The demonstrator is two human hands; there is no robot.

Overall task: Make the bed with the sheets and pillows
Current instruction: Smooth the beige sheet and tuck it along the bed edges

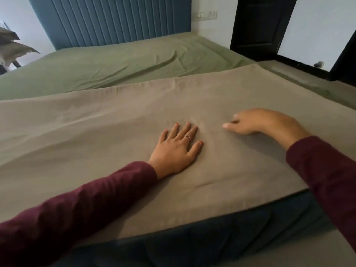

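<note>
Lying across the near half of the bed point(250, 228), a grey-brown sheet point(96, 128) is spread flat, with its far edge laid over a green sheet point(115, 62) that covers the mattress up to the blue padded headboard point(111, 20). The left hand point(176, 149) is pressed flat on the grey-brown sheet with its fingers spread, and a thin ring point(187, 137) is worn on one finger. The right hand point(260, 122) is rested on the same sheet just beside it, blurred, with fingers loosely bent and nothing held. Dark red sleeves point(77, 205) are worn. White wall switches point(207, 15) are seen near a dark door point(256, 26). No writing can be read.
</note>
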